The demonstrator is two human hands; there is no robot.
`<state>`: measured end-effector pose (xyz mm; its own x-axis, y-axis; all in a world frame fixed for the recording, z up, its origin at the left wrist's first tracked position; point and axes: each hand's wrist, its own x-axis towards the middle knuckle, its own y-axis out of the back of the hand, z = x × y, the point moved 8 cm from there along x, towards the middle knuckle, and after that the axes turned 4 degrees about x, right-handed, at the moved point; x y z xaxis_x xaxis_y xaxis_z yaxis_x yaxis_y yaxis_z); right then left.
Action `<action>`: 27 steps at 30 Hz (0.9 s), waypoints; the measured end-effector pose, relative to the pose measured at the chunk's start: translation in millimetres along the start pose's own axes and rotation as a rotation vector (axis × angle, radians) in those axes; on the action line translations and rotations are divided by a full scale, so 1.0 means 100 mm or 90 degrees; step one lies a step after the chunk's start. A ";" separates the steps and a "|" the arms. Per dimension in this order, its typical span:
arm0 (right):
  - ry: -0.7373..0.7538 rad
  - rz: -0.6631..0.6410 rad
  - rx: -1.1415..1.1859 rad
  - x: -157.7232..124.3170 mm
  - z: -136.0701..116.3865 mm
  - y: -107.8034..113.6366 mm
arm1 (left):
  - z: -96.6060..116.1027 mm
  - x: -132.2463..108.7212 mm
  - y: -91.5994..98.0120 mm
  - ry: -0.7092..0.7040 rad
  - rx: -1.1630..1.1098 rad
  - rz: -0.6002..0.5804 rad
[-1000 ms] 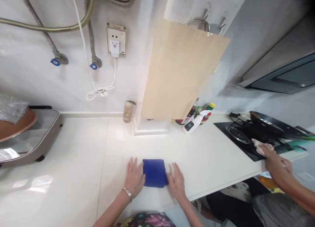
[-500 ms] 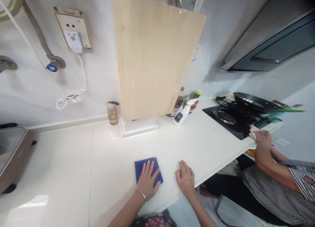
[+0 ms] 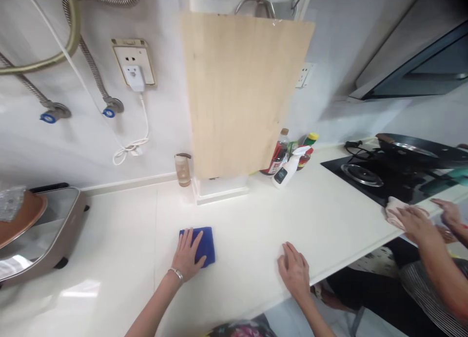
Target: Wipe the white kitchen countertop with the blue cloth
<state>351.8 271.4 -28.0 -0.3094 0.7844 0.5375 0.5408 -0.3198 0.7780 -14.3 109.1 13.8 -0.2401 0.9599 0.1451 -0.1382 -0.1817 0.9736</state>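
My left hand (image 3: pixel 187 257) lies flat on a folded blue cloth (image 3: pixel 206 244), fingers spread, pressing it to the white countertop (image 3: pixel 241 239). Part of the cloth is hidden under the palm and fingers. Near the counter's front edge, my right hand (image 3: pixel 295 272) rests on the surface with its fingers stretched out and nothing in them.
A wooden board (image 3: pixel 244 93) stands against the wall, with a glass jar (image 3: pixel 183 170) to its left and a white spray bottle (image 3: pixel 288 169) to its right. An electric pan (image 3: pixel 54 244) sits left. Another person's hand (image 3: pixel 413 222) presses a pale cloth beside the stove (image 3: pixel 380 181).
My left hand has slid the blue cloth leftward over the counter, toward the seam. My right hand stays near the front edge. The view has turned left; a co-worker's second hand now shows.
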 end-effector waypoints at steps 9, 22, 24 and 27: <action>0.025 0.026 -0.015 -0.01 0.00 -0.01 | 0.34 0.09 -0.26 0.241 0.045 0.173; 0.023 0.017 -0.017 0.00 0.00 -0.02 | -0.88 0.61 0.12 0.093 0.035 0.014; 0.022 0.014 -0.020 0.01 -0.03 -0.01 | -0.91 0.64 -0.01 0.234 0.005 0.027; 0.020 0.009 -0.031 0.03 -0.07 0.01 | -0.76 0.71 -0.18 0.346 0.011 0.061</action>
<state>346.3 269.8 -23.9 -0.3265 0.7634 0.5574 0.5068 -0.3564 0.7850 -102.2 163.8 -6.6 -0.7128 0.6899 0.1262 -0.0768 -0.2556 0.9637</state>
